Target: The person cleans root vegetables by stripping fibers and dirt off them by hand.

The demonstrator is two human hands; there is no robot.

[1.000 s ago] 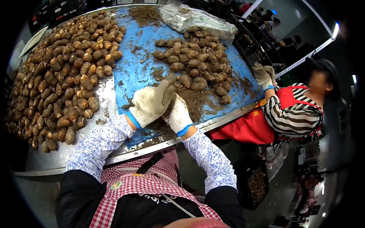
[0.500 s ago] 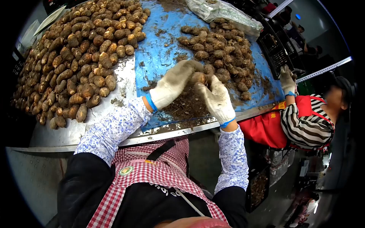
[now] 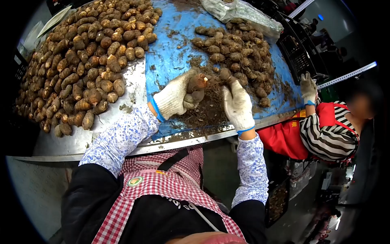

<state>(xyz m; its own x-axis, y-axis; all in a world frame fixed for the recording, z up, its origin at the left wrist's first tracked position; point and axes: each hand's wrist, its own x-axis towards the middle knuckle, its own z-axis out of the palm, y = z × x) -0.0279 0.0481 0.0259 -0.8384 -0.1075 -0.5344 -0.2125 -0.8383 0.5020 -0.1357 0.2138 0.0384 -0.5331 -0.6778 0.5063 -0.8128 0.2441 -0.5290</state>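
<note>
My left hand, in a soiled white knit glove, is closed around a brown taro corm with a small pale spot at its end. My right hand, gloved the same way, is a little to the right of that corm. Its thumb stands apart from the dirt-darkened fingertips, and I see no corm in it. Loose roots and soil lie beneath both hands. Just beyond them, a pile of hairy taro corms rests on a blue sheet.
A large heap of taro corms covers the metal tabletop at left. A clear plastic bag lies at the far edge. Black crates stand at right, where a person in a red apron has a gloved hand raised.
My hands have moved apart. The left has drawn back slightly with the corm, turning it upward; the right has shifted away to the right.
</note>
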